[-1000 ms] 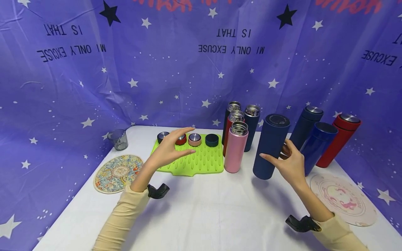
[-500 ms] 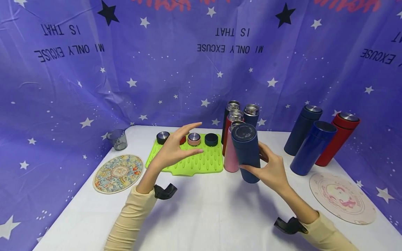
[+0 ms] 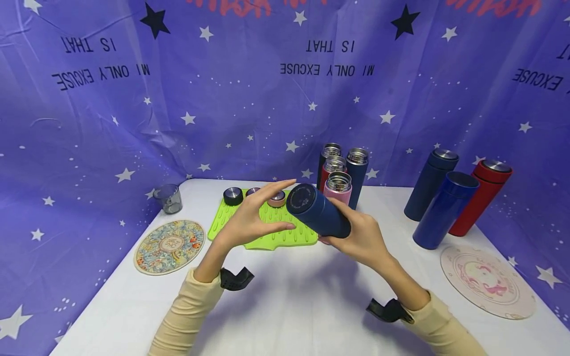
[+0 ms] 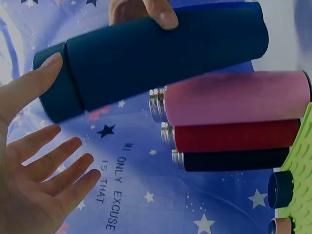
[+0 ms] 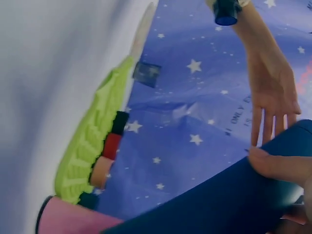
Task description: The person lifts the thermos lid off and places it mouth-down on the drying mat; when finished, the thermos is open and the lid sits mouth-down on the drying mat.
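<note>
My right hand (image 3: 362, 237) grips a dark blue thermos bottle (image 3: 327, 217) around its body, raised and tilted so its capped end points left. The lid (image 4: 56, 92) is on the bottle, with a seam line below it. Facing that end, my left hand (image 3: 249, 220) has its fingers spread and its thumb apart. In the left wrist view the left thumb overlaps the lid, while the other fingers (image 4: 73, 144) lie beside it, not curled around. Just behind the held bottle stands a pink thermos bottle (image 3: 339, 190) without its lid.
A green ridged mat (image 3: 267, 241) bears several lids, among them a black lid (image 3: 233, 197) and a pink lid (image 3: 277, 199). Other lidless bottles (image 3: 357, 173) stand behind. Capped bottles (image 3: 445, 210) are at right. A grey cup (image 3: 169, 199) and round mats (image 3: 487, 282) lie outward.
My right hand has carried the dark blue bottle leftward, past the pink one, and tipped it from nearly upright toward my left hand. My left hand has shifted slightly right, staying spread.
</note>
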`<move>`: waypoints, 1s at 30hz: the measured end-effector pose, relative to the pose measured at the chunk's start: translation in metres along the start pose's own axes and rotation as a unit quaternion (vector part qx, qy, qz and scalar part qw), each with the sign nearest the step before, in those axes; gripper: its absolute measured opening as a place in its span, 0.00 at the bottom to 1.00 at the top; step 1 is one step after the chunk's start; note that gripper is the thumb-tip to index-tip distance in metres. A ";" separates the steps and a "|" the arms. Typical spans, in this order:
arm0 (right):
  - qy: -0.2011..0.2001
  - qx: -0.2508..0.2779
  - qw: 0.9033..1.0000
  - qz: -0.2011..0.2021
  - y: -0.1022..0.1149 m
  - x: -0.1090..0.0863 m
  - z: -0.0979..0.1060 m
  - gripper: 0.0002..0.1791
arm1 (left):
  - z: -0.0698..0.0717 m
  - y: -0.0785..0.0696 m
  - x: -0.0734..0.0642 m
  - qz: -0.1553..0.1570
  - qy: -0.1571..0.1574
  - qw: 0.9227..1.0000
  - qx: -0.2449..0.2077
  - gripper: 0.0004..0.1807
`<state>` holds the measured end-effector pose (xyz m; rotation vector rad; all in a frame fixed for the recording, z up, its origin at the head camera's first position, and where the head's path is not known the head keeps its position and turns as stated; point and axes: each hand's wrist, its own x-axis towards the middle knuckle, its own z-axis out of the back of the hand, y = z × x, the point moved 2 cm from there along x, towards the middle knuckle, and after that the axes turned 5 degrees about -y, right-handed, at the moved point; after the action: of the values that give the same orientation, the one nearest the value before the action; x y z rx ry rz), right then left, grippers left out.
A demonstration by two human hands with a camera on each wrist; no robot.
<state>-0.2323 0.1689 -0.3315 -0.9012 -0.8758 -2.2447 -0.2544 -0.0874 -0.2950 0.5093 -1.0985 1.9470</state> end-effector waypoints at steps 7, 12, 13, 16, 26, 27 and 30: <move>0.035 -0.043 0.998 0.026 0.012 0.002 0.000 0.49 | -0.007 -0.008 0.000 -0.042 0.014 0.999 -0.029 0.45; 0.048 -0.059 0.997 0.025 0.012 0.000 0.002 0.49 | -0.008 -0.009 0.000 -0.069 0.021 0.997 -0.032 0.43; 0.050 -0.056 0.997 0.025 0.011 0.000 0.002 0.49 | -0.008 -0.009 0.000 -0.071 0.021 0.997 -0.033 0.43; 0.053 -0.035 0.998 0.023 0.010 0.001 0.004 0.50 | -0.006 -0.008 0.000 -0.071 0.019 0.997 -0.039 0.42; 0.050 0.033 0.996 0.061 0.008 0.006 0.015 0.47 | 0.004 -0.017 0.000 -0.052 0.020 0.997 -0.059 0.39; 0.049 0.036 0.996 0.067 0.008 0.006 0.015 0.47 | 0.005 -0.022 0.000 -0.056 0.018 0.996 -0.061 0.38; 0.041 0.034 0.995 0.081 0.007 0.006 0.016 0.45 | 0.006 -0.034 0.001 -0.080 0.007 0.995 -0.062 0.35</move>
<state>-0.2256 0.1747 -0.3155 -0.8121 -0.8068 -2.0861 -0.2281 -0.0828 -0.2737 0.4997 -1.1272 1.7287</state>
